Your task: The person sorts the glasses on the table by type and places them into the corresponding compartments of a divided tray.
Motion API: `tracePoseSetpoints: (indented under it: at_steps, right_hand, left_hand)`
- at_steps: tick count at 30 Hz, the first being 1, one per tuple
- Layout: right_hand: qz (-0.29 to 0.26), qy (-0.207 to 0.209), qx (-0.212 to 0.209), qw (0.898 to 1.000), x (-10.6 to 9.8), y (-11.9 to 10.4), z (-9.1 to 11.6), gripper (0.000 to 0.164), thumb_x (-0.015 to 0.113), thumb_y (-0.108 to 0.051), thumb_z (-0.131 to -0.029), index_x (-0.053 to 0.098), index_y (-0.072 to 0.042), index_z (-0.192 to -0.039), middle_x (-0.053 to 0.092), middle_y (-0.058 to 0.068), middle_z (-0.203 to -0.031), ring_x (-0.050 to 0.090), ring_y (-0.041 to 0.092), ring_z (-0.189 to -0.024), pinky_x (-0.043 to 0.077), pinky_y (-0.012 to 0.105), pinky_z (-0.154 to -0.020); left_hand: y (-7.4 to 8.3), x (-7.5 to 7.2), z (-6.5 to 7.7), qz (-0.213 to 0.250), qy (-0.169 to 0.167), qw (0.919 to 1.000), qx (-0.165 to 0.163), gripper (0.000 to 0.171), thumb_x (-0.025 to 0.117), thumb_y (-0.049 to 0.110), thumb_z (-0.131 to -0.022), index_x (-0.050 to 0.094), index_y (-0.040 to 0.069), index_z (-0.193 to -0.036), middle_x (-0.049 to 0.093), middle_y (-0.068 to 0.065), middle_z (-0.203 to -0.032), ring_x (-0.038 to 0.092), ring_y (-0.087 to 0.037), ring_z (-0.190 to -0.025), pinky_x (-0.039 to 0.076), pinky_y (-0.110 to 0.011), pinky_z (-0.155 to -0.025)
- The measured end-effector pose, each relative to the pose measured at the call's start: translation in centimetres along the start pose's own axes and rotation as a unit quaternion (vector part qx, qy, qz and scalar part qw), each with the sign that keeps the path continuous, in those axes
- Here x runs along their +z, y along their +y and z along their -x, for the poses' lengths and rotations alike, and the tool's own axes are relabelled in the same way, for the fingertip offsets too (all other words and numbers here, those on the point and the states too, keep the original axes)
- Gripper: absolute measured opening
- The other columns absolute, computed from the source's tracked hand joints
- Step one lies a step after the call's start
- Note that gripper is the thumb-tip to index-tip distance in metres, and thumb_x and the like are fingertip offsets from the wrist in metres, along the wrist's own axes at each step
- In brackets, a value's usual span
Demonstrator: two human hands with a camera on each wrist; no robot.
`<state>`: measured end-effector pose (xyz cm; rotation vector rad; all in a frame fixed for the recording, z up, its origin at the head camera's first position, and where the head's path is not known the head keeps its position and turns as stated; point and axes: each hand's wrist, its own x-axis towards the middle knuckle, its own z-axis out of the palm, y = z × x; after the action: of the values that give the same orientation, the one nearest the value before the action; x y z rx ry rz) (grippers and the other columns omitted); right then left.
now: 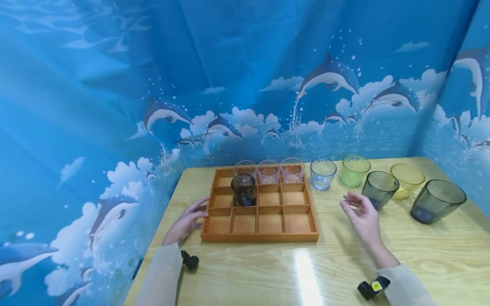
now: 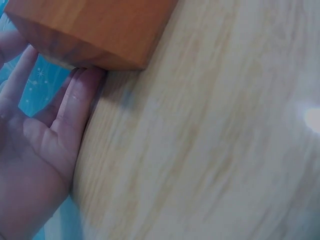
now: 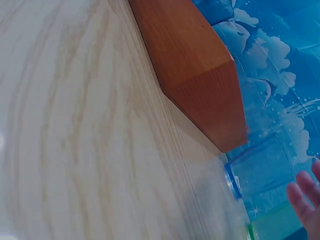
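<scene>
Head view: here's the smooth orange-brown wooden tray [image 1: 259, 238], a shallow rectangle cut by thin dividers into square compartments, three rows of four, twelve in all! Four tapered, see-through tumblers stand in it: three clear pinkish cups [image 1: 269, 174] along its back row and one dark cup [image 1: 243, 191] in its middle row, second from left. Five more to the tray's right: a blue cup [image 1: 323, 175], a green cup [image 1: 354, 172], two smoky cups [image 1: 380, 189] and a yellow cup [image 1: 406, 180]. Left hand [image 1: 187, 223] at the tray's left side, fingers loose and spread, touching its wall, grasping nothing. Right hand [image 1: 361, 214] off the tray's right side, beside the nearer smoky cup, fingers gently bent and empty. Pale wood-grain table [image 1: 252, 272] under the tray, a bright glare in front of it; behind it, a blue dolphin-print curtain [image 1: 237, 72].

Left wrist view: a plain tray corner, fingers extended against it, streaky grain alongside.

Right wrist view: another smooth tray corner, blue and green cups beyond it, a few separated fingers at the edge, the curtain behind.
</scene>
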<state>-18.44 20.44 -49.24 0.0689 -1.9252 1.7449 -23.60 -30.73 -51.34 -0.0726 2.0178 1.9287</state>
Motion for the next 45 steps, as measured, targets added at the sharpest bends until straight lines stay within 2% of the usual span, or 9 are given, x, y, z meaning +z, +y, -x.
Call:
tracePoseSetpoints:
  at_steps: [5, 9, 14, 18, 24, 33, 37, 40, 45]
  right_hand:
    - [0.020, 0.058, -0.038, 0.997, -1.4, 0.2, -0.3, 0.036, 0.063, 0.013, -0.079, 0.052, 0.015, -0.114, 0.063, 0.002, -0.097, 0.060, 0.005, -0.086, 0.045, 0.012, -0.072]
    - [0.061, 0.118, -0.056, 0.990, -2.5, 0.6, -0.5, 0.036, 0.067, 0.010, -0.077, 0.054, 0.014, -0.110, 0.062, 0.000, -0.092, 0.059, 0.004, -0.084, 0.045, 0.011, -0.071]
    - [0.102, 0.202, -0.026, 0.974, -3.6, 0.8, -1.0, 0.041, 0.073, -0.002, -0.076, 0.056, 0.006, -0.112, 0.052, -0.009, -0.096, 0.054, 0.005, -0.086, 0.044, 0.012, -0.073]
    - [0.127, 0.230, 0.008, 0.965, -4.3, 0.7, -1.6, 0.051, 0.076, -0.011, -0.075, 0.052, -0.002, -0.119, 0.041, -0.010, -0.106, 0.046, 0.004, -0.094, 0.042, 0.016, -0.079]
    - [0.156, 0.213, 0.050, 0.963, -5.1, 1.2, -2.8, 0.065, 0.076, -0.020, -0.076, 0.041, -0.009, -0.129, 0.033, -0.010, -0.114, 0.036, 0.004, -0.100, 0.035, 0.021, -0.085]
    - [0.166, 0.162, 0.112, 0.966, -5.6, 1.9, -4.2, 0.074, 0.075, -0.028, -0.077, 0.035, -0.013, -0.137, 0.036, -0.002, -0.124, 0.036, 0.014, -0.111, 0.030, 0.025, -0.086]
    - [0.170, 0.150, 0.123, 0.966, -5.7, 2.1, -4.7, 0.074, 0.076, -0.032, -0.075, 0.036, -0.012, -0.135, 0.036, -0.001, -0.120, 0.036, 0.011, -0.105, 0.029, 0.023, -0.084]
    - [0.169, 0.141, 0.126, 0.967, -5.5, 2.2, -4.9, 0.076, 0.078, -0.033, -0.073, 0.035, -0.012, -0.132, 0.034, -0.005, -0.114, 0.034, 0.009, -0.102, 0.028, 0.023, -0.088]
    - [0.163, 0.122, 0.141, 0.969, -5.1, 2.3, -5.5, 0.085, 0.080, -0.028, -0.071, 0.028, -0.012, -0.136, 0.034, -0.004, -0.114, 0.034, 0.018, -0.111, 0.027, 0.029, -0.096]
  left_hand:
    - [-0.1, 0.0, 0.0, 0.003, -0.001, 1.0000, 0.004, 0.054, 0.060, 0.015, -0.088, 0.045, 0.033, -0.137, 0.031, -0.004, -0.142, 0.033, -0.030, -0.126, 0.045, -0.043, -0.083]
    - [-0.2, -0.1, -0.1, -0.001, 0.000, 1.0000, 0.006, 0.054, 0.060, 0.016, -0.088, 0.046, 0.033, -0.137, 0.031, -0.003, -0.142, 0.034, -0.030, -0.125, 0.046, -0.043, -0.082]
    - [-0.2, -0.1, -0.2, -0.007, 0.005, 0.9999, 0.007, 0.053, 0.061, 0.018, -0.087, 0.047, 0.035, -0.135, 0.032, -0.003, -0.142, 0.035, -0.029, -0.124, 0.046, -0.042, -0.081]
    - [-0.2, -0.1, -0.2, -0.012, 0.008, 0.9999, 0.007, 0.052, 0.062, 0.018, -0.087, 0.048, 0.037, -0.134, 0.033, -0.002, -0.141, 0.034, -0.028, -0.125, 0.045, -0.043, -0.082]
    - [-0.2, -0.1, -0.1, -0.015, 0.008, 0.9998, 0.010, 0.053, 0.061, 0.017, -0.087, 0.047, 0.035, -0.135, 0.032, -0.005, -0.142, 0.035, -0.029, -0.125, 0.045, -0.043, -0.081]
    - [-0.2, -0.1, -0.1, -0.009, 0.008, 0.9999, 0.010, 0.053, 0.061, 0.015, -0.087, 0.047, 0.035, -0.135, 0.033, -0.005, -0.142, 0.036, -0.030, -0.124, 0.046, -0.043, -0.081]
    - [-0.2, -0.1, -0.2, -0.005, 0.004, 0.9999, 0.011, 0.055, 0.062, 0.017, -0.086, 0.046, 0.034, -0.136, 0.033, -0.005, -0.142, 0.036, -0.030, -0.124, 0.046, -0.043, -0.081]
    - [-0.2, -0.2, -0.2, -0.006, 0.004, 0.9999, 0.010, 0.055, 0.064, 0.019, -0.085, 0.047, 0.035, -0.135, 0.033, -0.004, -0.141, 0.036, -0.030, -0.124, 0.046, -0.043, -0.081]
    - [-0.1, 0.0, -0.1, -0.006, 0.006, 0.9999, 0.013, 0.055, 0.063, 0.019, -0.085, 0.047, 0.035, -0.135, 0.033, -0.004, -0.142, 0.036, -0.031, -0.124, 0.046, -0.044, -0.081]
